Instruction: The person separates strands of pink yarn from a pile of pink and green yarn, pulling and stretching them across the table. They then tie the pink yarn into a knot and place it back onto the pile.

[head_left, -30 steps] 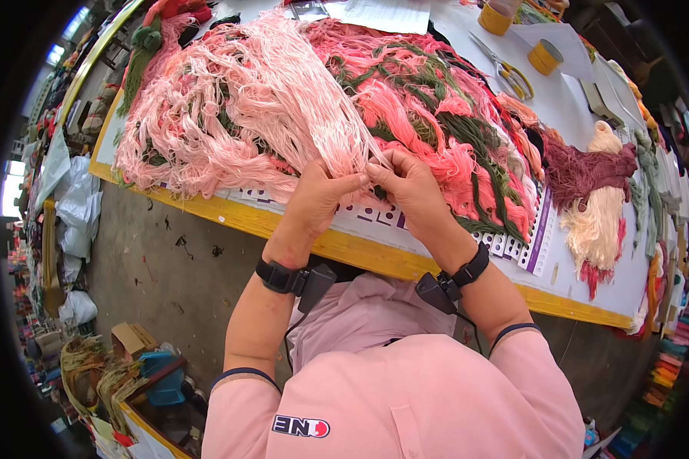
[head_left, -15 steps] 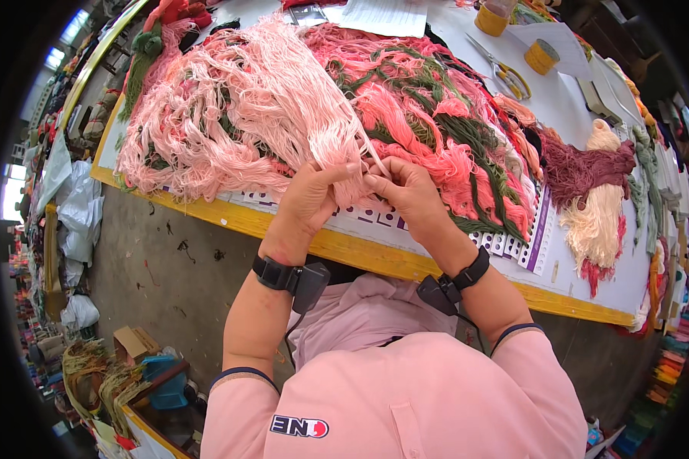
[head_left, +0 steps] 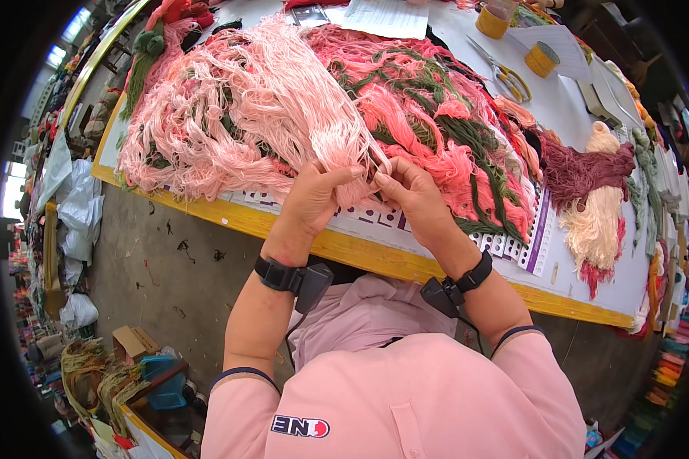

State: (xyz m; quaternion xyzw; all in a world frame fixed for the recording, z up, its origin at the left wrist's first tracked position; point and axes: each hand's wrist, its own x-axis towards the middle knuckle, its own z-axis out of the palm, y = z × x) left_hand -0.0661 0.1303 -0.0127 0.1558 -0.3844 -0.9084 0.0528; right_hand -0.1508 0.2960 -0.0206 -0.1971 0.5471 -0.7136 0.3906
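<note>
A long hank of pale pink yarn [head_left: 314, 99] runs down over the heap toward me, and its near end lies in my left hand [head_left: 315, 195], thumb pressed over the strands. Just right of it, my right hand [head_left: 407, 187] pinches a small bundle of the pale pink strands between thumb and fingers, pulled slightly apart from the rest. Under and beside the hank spread looser pale pink skeins [head_left: 184, 130]. To the right lie coral pink yarn [head_left: 390, 111] and dark green yarn [head_left: 471, 134], tangled together. Both wrists wear black straps with small boxes.
Scissors with yellow handles [head_left: 511, 80] lie beyond the yarn, near a yellow roll [head_left: 542, 58] and paper sheets [head_left: 386, 17]. Maroon yarn [head_left: 589, 164] and cream yarn [head_left: 595, 222] rest at the right. White punched cards [head_left: 524, 249] show under the heap along the yellow table edge [head_left: 406, 264].
My right hand has shifted slightly to the right with its pinched strands, widening the gap between them and the hank. My left hand stays nearly in place.
</note>
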